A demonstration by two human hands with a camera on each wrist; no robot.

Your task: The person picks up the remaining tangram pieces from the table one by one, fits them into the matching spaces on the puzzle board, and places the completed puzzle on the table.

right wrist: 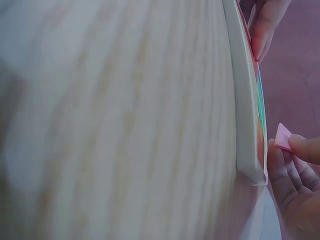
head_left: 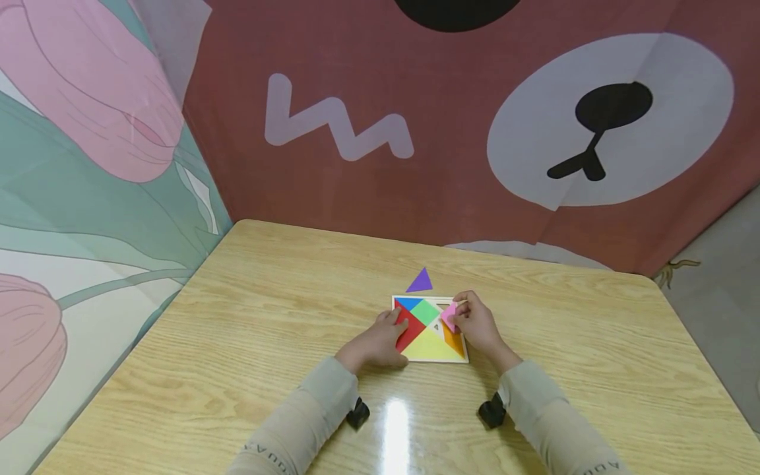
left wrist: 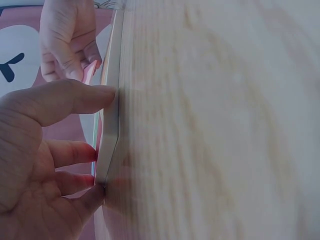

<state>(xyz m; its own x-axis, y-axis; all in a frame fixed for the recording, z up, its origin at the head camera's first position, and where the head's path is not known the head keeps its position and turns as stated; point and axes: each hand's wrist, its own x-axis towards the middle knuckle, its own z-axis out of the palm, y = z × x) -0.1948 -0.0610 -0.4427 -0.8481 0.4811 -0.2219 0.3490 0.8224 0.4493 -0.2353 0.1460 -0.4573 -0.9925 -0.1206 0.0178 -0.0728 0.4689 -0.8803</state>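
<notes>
A tangram puzzle in a shallow white-edged tray (head_left: 436, 361) lies on the table. My left hand (head_left: 380, 340) holds its left side, thumb at the front edge and fingertips over the red piece (head_left: 411, 333). In my right hand (head_left: 479, 326), a small pink piece (right wrist: 282, 137) is pinched between thumb and fingers, tilted over the tray's right part. Blue (head_left: 408, 303), green (head_left: 425, 312), yellow (head_left: 433, 346) and orange (head_left: 454, 342) pieces sit in the tray. Pale bare spots show beside the green and orange ones. Behind the tray lies a purple triangle (head_left: 421, 282).
The wood-grain table (head_left: 285, 290) runs back to a hanging cloth (head_left: 368, 191) with a large printed bear face. Another printed cloth (head_left: 113, 218) hangs along the left side. A dark wrist device (head_left: 358, 414) sits under the left sleeve, another (head_left: 492, 411) under the right.
</notes>
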